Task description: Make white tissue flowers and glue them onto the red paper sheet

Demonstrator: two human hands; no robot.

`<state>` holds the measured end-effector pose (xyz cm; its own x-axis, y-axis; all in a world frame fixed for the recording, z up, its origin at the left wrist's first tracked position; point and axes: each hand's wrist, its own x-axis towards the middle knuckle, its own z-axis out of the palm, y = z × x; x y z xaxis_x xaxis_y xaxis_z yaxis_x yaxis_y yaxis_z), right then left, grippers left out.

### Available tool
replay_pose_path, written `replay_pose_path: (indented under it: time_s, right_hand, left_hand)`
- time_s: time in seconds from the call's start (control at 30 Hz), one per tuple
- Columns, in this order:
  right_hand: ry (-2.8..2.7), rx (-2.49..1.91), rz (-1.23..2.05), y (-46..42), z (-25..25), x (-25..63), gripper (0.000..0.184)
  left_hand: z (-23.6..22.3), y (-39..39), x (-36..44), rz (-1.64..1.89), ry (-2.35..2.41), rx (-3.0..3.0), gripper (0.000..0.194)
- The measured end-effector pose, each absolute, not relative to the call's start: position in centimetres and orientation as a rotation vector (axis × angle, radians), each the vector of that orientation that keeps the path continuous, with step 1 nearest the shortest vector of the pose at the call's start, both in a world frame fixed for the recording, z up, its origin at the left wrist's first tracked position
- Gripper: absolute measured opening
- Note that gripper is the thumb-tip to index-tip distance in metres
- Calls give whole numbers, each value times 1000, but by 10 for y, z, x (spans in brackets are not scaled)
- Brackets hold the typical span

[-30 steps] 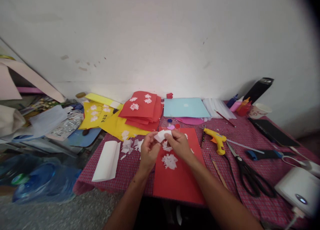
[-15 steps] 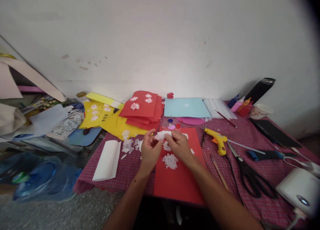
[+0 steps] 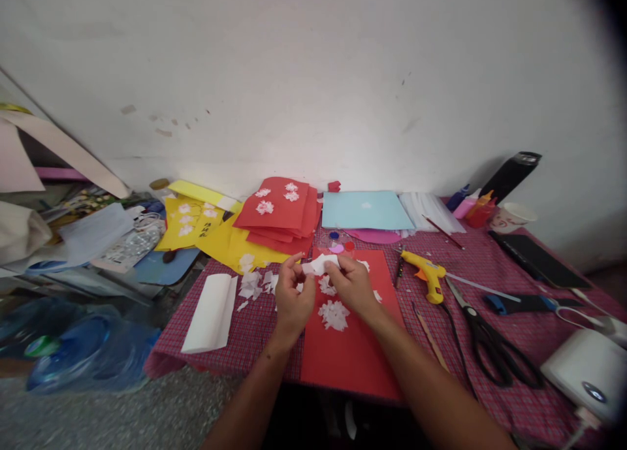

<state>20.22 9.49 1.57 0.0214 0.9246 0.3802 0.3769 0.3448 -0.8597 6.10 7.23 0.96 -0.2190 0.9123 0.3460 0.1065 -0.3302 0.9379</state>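
My right hand [image 3: 350,283] pinches a small piece of white paper [image 3: 324,263] above the red sheet [image 3: 350,368]. Close beside it, my left hand [image 3: 294,293] is closed with thumb and fingers at a thin paper scrap [image 3: 307,268] by the left end of that piece. Whether scrap and piece are still joined, I cannot tell. White ruffled paper flowers lie on the red sheet, the nearest paper flower [image 3: 334,315] below my hands. Torn paper bits [image 3: 251,285] are scattered left of my left hand, beside a folded white paper [image 3: 210,313].
Right of the red sheet lie a yellow glue gun [image 3: 426,273], black-handled scissors [image 3: 490,342] and a white device [image 3: 585,371]. Red cards [image 3: 274,208], a light blue sheet [image 3: 360,209] and paint bottles [image 3: 473,208] line the wall. Water jugs [image 3: 83,345] stand on the floor at left.
My left hand has shifted slightly left and down from the white paper. A thin scrap now shows between the hands, and the white piece looks shorter on that side.
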Motion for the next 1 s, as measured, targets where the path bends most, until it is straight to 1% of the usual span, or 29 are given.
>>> replay_pose_path:
  time_s: [0.2,0.87,1.0]
  right_hand:
    - [-1528,-1243,632,94,19,202,36]
    - [-1411,-1366,653,98,19,206,30]
    - [-1405,-1367,656,99,20,207,32]
  left_hand:
    - [6,74,59,1653,1283,1428,38]
    - [9,74,59,1671,1303,1278,33]
    - [16,71,43,1716,1331,1270,32]
